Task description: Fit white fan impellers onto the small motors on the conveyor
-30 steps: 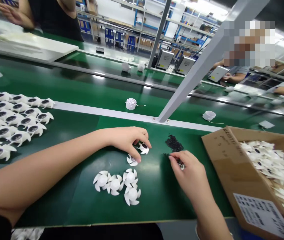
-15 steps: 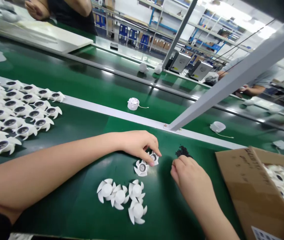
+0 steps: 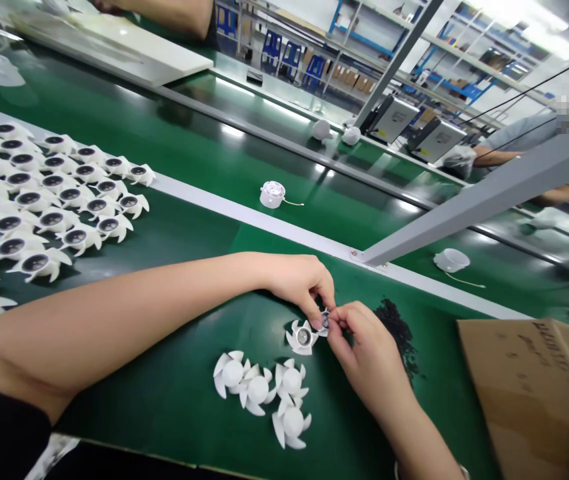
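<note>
My left hand (image 3: 300, 283) is curled, its fingertips pinching a small white fan impeller (image 3: 324, 320) on the green table. My right hand (image 3: 364, 350) meets it from the right, fingertips pinched on a tiny dark part pressed at that impeller's hub. A second impeller (image 3: 303, 337) lies hub-up just left of my fingers. Below them several more white impellers (image 3: 261, 387) lie dome-up in a cluster. A pile of small black parts (image 3: 398, 327) sits right of my right hand.
Rows of finished impellers (image 3: 49, 200) with dark centres fill the left of the table. A cardboard box (image 3: 529, 387) stands at the right. A slanted grey post (image 3: 469, 207) crosses above the conveyor belt, where white round housings (image 3: 271, 195) ride. Other people work across the belt.
My right hand left the black pile and came left to the impeller held by my left hand. The view has shifted right and down.
</note>
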